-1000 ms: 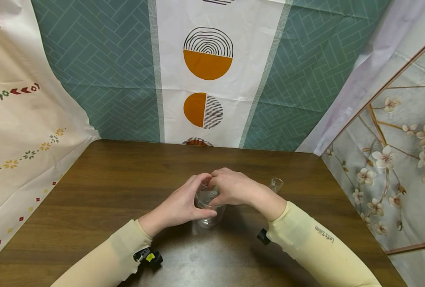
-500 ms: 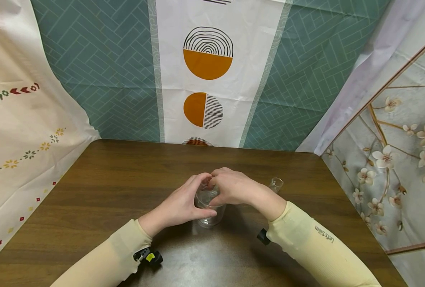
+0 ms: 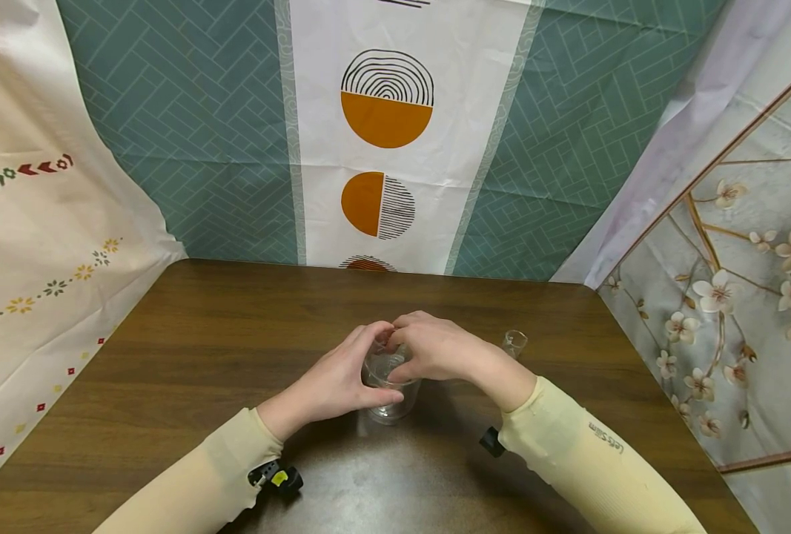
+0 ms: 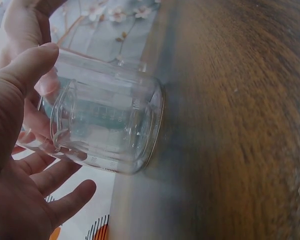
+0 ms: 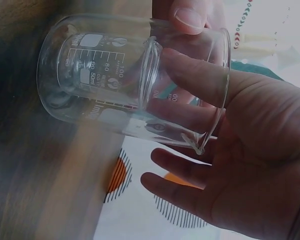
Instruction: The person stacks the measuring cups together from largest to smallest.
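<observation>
A large clear glass beaker (image 3: 387, 414) stands upright on the table, and a smaller beaker (image 5: 102, 70) with white graduations sits inside it. My left hand (image 3: 338, 380) grips the large beaker round its left side, thumb in front and fingers behind. From the right, my right hand (image 3: 440, 350) reaches into the large beaker's mouth. Its thumb and index finger pinch the small beaker's rim in the right wrist view, while the other fingers stay outside the large beaker. In the head view both hands cover much of the glass.
Behind my right wrist stands another clear glass vessel (image 3: 514, 343), its lower part hidden. The brown wooden table (image 3: 235, 311) ends at patterned cloths (image 3: 215, 148) at the back and both sides.
Both hands keep almost the same place on the beakers. My right forearm has shifted very slightly to the right.
</observation>
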Demonstrator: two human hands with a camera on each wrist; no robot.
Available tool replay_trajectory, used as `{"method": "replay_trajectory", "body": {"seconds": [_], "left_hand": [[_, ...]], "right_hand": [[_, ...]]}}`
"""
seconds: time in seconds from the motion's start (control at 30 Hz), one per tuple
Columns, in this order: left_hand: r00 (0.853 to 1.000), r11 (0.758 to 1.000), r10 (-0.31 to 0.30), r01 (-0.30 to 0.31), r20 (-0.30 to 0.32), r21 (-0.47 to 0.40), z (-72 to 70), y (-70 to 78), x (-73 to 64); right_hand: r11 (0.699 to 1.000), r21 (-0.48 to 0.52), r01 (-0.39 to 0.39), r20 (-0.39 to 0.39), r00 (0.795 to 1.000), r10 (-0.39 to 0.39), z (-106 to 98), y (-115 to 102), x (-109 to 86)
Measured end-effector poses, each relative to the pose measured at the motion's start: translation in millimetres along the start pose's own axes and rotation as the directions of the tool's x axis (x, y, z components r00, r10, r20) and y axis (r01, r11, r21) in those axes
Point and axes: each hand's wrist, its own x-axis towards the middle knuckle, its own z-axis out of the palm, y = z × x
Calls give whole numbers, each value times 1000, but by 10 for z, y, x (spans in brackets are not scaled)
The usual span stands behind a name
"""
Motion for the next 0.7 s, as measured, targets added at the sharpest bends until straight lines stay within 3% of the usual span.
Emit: {"method": "replay_trajectory", "body": {"seconds": [0.37,0.7], "left_hand": [[1000,1000,-3,3,7,0,-6,11,3],[1000,1000,-6,6,5,1,0,14,3]], "right_hand": [[998,29,55,-105,993,-52,52,101,-151],[990,10,142,-247,960,-135,135,181,-270]]}}
